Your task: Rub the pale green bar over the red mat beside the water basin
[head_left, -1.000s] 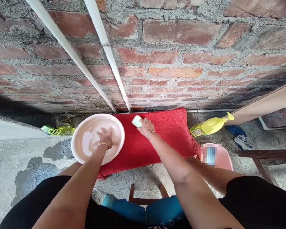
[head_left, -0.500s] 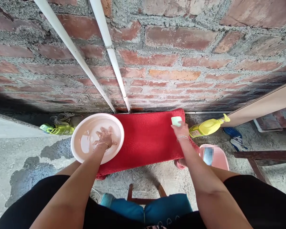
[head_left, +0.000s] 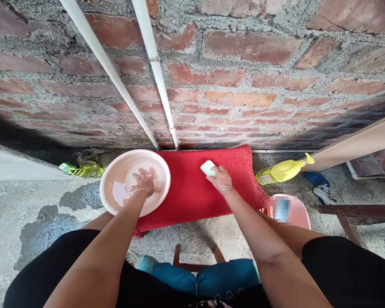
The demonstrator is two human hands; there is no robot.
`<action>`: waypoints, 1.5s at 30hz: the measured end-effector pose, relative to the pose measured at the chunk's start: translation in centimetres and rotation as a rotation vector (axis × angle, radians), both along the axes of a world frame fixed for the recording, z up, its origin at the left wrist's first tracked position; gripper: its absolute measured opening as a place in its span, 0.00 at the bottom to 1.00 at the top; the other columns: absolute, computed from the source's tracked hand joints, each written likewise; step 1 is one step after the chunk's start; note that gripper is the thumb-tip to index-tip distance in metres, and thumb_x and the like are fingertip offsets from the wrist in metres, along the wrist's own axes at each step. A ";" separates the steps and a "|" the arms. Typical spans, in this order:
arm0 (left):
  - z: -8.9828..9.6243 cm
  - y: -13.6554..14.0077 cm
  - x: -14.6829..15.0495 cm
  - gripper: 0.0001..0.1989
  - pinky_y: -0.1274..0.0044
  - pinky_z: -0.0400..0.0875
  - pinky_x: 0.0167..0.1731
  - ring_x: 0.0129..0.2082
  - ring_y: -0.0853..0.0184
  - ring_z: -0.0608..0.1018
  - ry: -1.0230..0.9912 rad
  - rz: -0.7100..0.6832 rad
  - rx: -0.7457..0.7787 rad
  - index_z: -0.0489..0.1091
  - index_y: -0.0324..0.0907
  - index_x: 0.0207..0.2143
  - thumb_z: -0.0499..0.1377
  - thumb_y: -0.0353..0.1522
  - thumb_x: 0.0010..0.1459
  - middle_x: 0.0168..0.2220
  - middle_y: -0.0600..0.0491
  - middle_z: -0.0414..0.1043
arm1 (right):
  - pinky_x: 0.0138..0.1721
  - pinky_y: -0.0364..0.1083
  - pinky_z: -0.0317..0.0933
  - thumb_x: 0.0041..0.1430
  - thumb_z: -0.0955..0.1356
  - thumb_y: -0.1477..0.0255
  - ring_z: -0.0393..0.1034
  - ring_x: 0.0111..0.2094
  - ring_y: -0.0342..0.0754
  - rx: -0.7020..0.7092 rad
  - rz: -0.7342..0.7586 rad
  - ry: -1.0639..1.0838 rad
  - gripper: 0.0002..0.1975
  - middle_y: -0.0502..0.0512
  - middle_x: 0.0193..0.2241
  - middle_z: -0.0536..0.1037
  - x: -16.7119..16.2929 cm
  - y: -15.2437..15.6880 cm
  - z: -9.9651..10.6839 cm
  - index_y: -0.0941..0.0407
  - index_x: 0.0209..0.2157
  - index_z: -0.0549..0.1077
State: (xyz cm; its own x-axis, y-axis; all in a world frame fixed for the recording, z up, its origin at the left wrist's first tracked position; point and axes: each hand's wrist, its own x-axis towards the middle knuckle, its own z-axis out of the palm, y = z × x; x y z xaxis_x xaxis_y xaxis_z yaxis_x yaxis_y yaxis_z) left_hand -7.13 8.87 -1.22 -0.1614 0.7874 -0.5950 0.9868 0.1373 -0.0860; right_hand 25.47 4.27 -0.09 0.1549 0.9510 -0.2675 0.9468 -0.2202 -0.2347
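Observation:
My left hand [head_left: 144,182] is in the pale pink basin [head_left: 103,192], which holds water. Its fingers are spread and grip nothing. The basin stands on the left end of a red textured cloth [head_left: 192,196] spread over a low bench or table. Over the middle of that cloth, my right hand [head_left: 221,177] is closed around one end of a pale green bar of soap [head_left: 208,167]. The soap's far end sticks out toward the basin. Whether it touches the cloth I cannot tell.
A yellow pump bottle [head_left: 280,171] is right of the cloth, near a pink tub [head_left: 303,214] with a blurred-out item. At left lies a yellow-green bottle [head_left: 86,170] by wet floor. White pipes [head_left: 160,85] run up the brick wall [head_left: 224,77]; a wooden frame [head_left: 356,209] is at right.
My right hand has moved left with the soap, from the cloth's right end to its middle. My left hand stays in the basin, fingers spread. The whole view has shifted slightly.

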 end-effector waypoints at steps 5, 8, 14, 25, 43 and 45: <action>0.1 -0.1 -0.1 0.52 0.40 0.58 0.38 0.61 0.36 0.31 -0.005 -0.009 -0.016 0.23 0.56 0.62 0.60 0.43 0.47 0.64 0.42 0.12 | 0.42 0.47 0.55 0.50 0.69 0.59 0.65 0.41 0.51 0.014 -0.379 -0.099 0.23 0.57 0.43 0.66 10.7 -3.0 0.4 0.50 0.48 0.67; -0.1 0.0 -0.1 0.52 0.40 0.56 0.38 0.60 0.35 0.30 -0.009 -0.005 -0.020 0.24 0.55 0.62 0.60 0.43 0.48 0.64 0.42 0.12 | 0.39 0.48 0.56 0.50 0.67 0.56 0.65 0.40 0.53 0.038 -0.615 -0.121 0.24 0.61 0.42 0.66 12.7 -4.6 0.4 0.53 0.47 0.68; -0.4 0.1 -0.3 0.53 0.41 0.57 0.40 0.60 0.36 0.28 -0.009 0.008 -0.029 0.25 0.55 0.63 0.62 0.44 0.46 0.64 0.42 0.12 | 0.40 0.46 0.56 0.49 0.69 0.58 0.63 0.39 0.49 0.166 -0.321 0.031 0.22 0.56 0.41 0.66 3.0 -4.6 -0.6 0.52 0.45 0.68; -0.6 0.0 -0.3 0.54 0.42 0.56 0.41 0.61 0.35 0.31 -0.022 -0.001 -0.001 0.26 0.55 0.63 0.62 0.45 0.45 0.64 0.41 0.13 | 0.41 0.45 0.55 0.49 0.69 0.60 0.62 0.38 0.48 0.079 -0.072 0.017 0.21 0.54 0.40 0.66 2.5 -5.6 -1.0 0.50 0.45 0.69; -0.2 -0.2 -0.2 0.51 0.40 0.57 0.36 0.61 0.37 0.31 -0.026 0.010 0.015 0.26 0.57 0.63 0.59 0.47 0.47 0.65 0.42 0.15 | 0.41 0.46 0.56 0.49 0.69 0.62 0.62 0.38 0.48 0.133 -0.001 0.097 0.19 0.54 0.39 0.66 -1.6 -8.3 -1.6 0.50 0.44 0.69; -0.2 -0.2 -0.3 0.51 0.40 0.57 0.37 0.61 0.37 0.31 -0.032 0.009 0.017 0.26 0.57 0.63 0.59 0.48 0.46 0.65 0.42 0.15 | 0.41 0.45 0.56 0.49 0.69 0.62 0.62 0.38 0.48 0.106 0.032 0.094 0.18 0.54 0.39 0.66 -1.6 -8.4 -1.7 0.50 0.44 0.69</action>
